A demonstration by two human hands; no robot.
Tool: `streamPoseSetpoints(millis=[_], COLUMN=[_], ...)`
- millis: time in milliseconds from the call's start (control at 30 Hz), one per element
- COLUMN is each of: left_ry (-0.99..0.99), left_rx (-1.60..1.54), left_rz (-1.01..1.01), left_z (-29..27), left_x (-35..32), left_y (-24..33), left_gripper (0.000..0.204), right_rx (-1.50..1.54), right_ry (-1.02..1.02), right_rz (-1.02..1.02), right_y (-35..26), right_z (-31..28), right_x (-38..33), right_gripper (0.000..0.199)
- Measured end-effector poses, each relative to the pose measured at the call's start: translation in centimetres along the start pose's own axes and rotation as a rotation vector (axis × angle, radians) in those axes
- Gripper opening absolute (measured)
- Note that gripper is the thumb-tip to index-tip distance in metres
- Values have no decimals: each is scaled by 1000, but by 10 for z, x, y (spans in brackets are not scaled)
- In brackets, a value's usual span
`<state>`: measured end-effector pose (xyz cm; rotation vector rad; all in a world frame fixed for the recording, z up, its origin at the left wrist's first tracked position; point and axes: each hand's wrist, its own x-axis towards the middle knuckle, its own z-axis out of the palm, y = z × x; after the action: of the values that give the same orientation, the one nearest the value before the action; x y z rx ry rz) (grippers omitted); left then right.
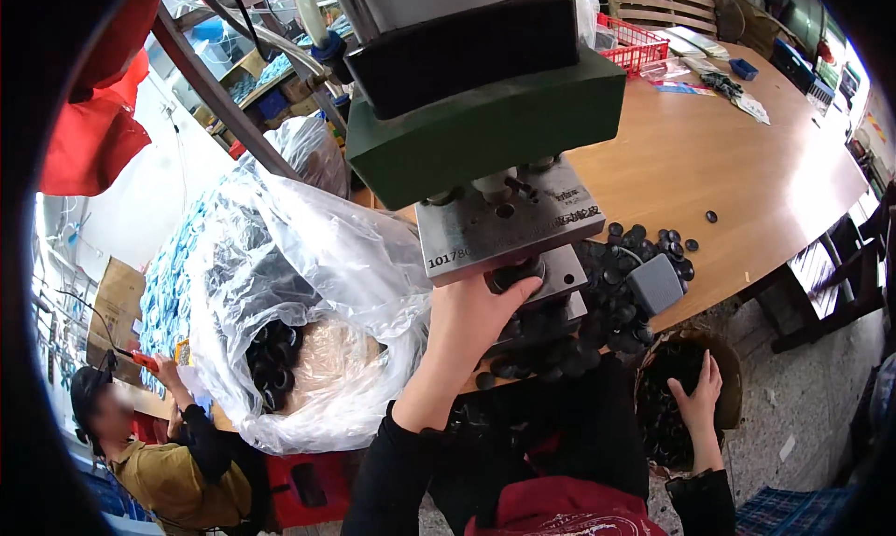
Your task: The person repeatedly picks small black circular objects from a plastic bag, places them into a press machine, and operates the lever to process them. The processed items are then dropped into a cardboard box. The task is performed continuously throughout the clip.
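Observation:
My left hand (pixel 471 320) reaches under the steel upper die block (pixel 509 223) of a green press (pixel 485 125). Its thumb and fingers close on a round black part (pixel 516 273), which sits at the lower steel die (pixel 566 273). The fingers' far side is hidden by the block. Low on the right, my right hand (pixel 698 401) is over a box of black rings (pixel 661 415). Its thumb and fingers are apart, with nothing seen between them. Beside the die, many round black parts (pixel 611 289) lie heaped on the wooden table (pixel 695 167).
A grey block (pixel 655 284) stands among the heaped parts. Left of the press, a clear plastic bag (pixel 317 247) holds black rings. A red basket (pixel 635 46) is at the table's back. Another person (pixel 177 471) works at the lower left, holding a red-handled tool (pixel 144 361).

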<state>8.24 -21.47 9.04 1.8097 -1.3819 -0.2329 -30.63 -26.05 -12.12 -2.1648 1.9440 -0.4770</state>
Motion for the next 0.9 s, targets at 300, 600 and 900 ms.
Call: streamPoseSetpoints(millis=[300, 600, 900], left_ry=[172, 516, 303], left_rx=[-33, 771, 796], left_rz=[40, -306, -136], left_z=[7, -170, -191], left_x=[-38, -96, -73], left_y=[-4, -240, -297], left_gripper=[52, 26, 31], right_rx=[-123, 55, 417], right_ry=[135, 42, 334], right_rz=[-533, -477, -818], right_y=[-125, -130, -213], right_z=[-32, -29, -77], right_x=[107, 110, 42], right_gripper=[52, 42, 28])
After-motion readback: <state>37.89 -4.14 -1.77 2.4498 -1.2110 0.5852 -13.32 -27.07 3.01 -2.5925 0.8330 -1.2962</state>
